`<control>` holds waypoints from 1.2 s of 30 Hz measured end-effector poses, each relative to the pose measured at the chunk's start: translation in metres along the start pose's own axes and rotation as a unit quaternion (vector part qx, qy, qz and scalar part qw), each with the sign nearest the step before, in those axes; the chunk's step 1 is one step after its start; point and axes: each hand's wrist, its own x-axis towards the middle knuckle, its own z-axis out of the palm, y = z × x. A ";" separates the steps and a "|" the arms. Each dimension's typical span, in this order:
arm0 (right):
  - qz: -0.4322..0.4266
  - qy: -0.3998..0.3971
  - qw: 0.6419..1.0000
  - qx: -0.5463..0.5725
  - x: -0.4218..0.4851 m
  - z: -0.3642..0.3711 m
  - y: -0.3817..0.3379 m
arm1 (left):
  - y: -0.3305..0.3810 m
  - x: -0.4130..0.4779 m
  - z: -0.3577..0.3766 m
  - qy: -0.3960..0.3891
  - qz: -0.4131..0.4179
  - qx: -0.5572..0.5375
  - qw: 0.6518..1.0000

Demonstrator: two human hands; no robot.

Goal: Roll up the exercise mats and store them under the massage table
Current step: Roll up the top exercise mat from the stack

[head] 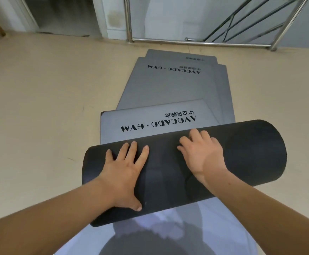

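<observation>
Presses the left hand (126, 172) and the right hand (203, 155), both open with palms down and gripping nothing, on top of the dark rolled mat (245, 155) lying crosswise at the centre of the frame. Shows just beyond the roll only its grey printed end (150, 120) lying flat, overlapping a stack of flat grey mats (170, 87) on the beige floor (39, 107). Faces a steel railing (201, 41) at the upper right.
</observation>
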 end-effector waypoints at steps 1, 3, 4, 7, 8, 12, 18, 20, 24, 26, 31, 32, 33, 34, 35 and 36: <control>-0.008 0.026 1.000 -0.010 0.001 0.006 -0.002 | -0.001 0.002 0.009 0.020 -0.014 0.000 1.000; -0.035 0.007 0.999 -0.005 0.008 0.000 -0.005 | -0.014 0.011 0.016 0.049 -0.020 -0.024 0.998; -0.022 -0.049 0.998 0.021 0.011 -0.008 -0.006 | -0.022 0.015 0.016 0.055 -0.016 -0.033 0.998; -0.010 -0.257 0.966 0.012 0.010 -0.025 -0.006 | -0.044 0.029 0.010 0.039 0.005 -0.064 0.997; -0.007 -0.277 0.961 -0.018 0.004 -0.024 -0.012 | -0.050 0.032 0.009 0.035 0.011 -0.081 0.996; 0.006 -0.241 0.967 -0.080 -0.024 0.015 -0.032 | -0.076 0.042 0.015 0.067 -0.002 -0.191 0.979; -0.009 -0.172 0.984 0.053 -0.001 0.022 0.006 | -0.141 0.027 0.049 0.211 -0.062 -0.275 0.936; 0.007 -0.117 0.990 0.080 0.002 0.022 0.006 | -0.152 0.017 0.058 0.142 -0.024 -0.230 0.962; 0.025 0.011 0.996 0.080 -0.004 0.040 0.009 | -0.161 0.013 0.080 0.132 -0.013 -0.183 0.974; 0.019 0.067 0.993 0.090 -0.010 0.046 0.010 | -0.161 0.019 0.082 0.187 -0.005 -0.193 0.963; 0.023 0.125 0.987 0.103 -0.018 0.047 0.010 | -0.120 0.016 0.046 0.100 -0.022 -0.271 0.957; 0.044 0.136 0.982 0.124 -0.017 0.044 0.012 | -0.107 0.014 0.038 0.090 -0.011 -0.280 0.956; 0.075 0.141 0.975 0.153 -0.015 0.040 0.013 | -0.092 0.012 0.033 0.080 0.003 -0.303 0.950; 0.110 0.136 0.967 0.184 -0.013 0.035 0.014 | -0.079 0.011 0.029 0.066 0.013 -0.336 0.940; 0.135 0.129 0.961 0.203 -0.011 0.030 0.013 | -0.068 0.010 0.027 0.044 0.016 -0.376 0.925; 0.144 0.130 0.959 0.209 -0.009 0.026 0.012 | -0.059 0.009 0.026 0.015 0.013 -0.417 0.909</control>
